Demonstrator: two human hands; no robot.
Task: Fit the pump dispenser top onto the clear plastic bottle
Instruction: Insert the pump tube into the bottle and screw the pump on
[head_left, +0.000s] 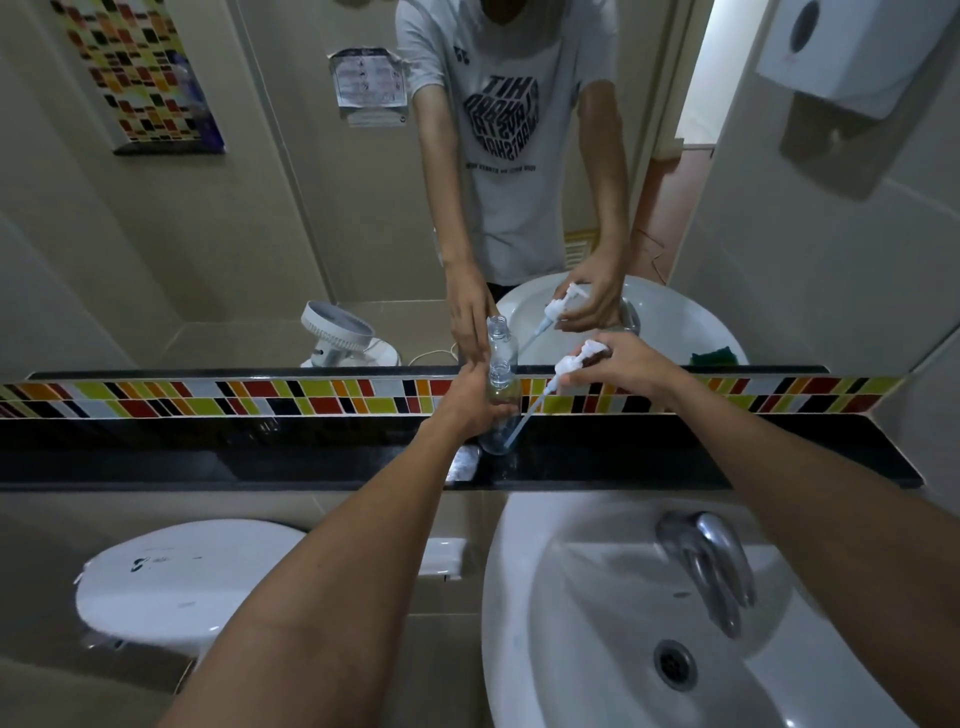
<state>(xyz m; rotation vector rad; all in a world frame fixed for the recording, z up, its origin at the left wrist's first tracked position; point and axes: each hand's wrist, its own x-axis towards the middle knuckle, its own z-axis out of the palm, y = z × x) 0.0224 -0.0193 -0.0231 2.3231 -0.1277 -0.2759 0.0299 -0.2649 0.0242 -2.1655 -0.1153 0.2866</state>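
The clear plastic bottle (500, 410) stands upright on the black ledge (727, 457) below the mirror, its neck open. My left hand (470, 402) wraps around its left side. My right hand (621, 369) grips the white pump dispenser top (571, 361) to the right of the bottle's neck, above it and apart from it. The pump is tilted, and its thin dip tube (530, 413) slants down and left along the outside of the bottle, ending near the bottle's base. The mirror repeats both hands, bottle and pump.
A white basin (597, 623) with a chrome tap (706, 561) lies below the ledge at right. A white toilet lid (187, 577) is at lower left. A strip of coloured tiles (260, 397) runs behind the ledge. A dispenser (841, 52) hangs on the right wall.
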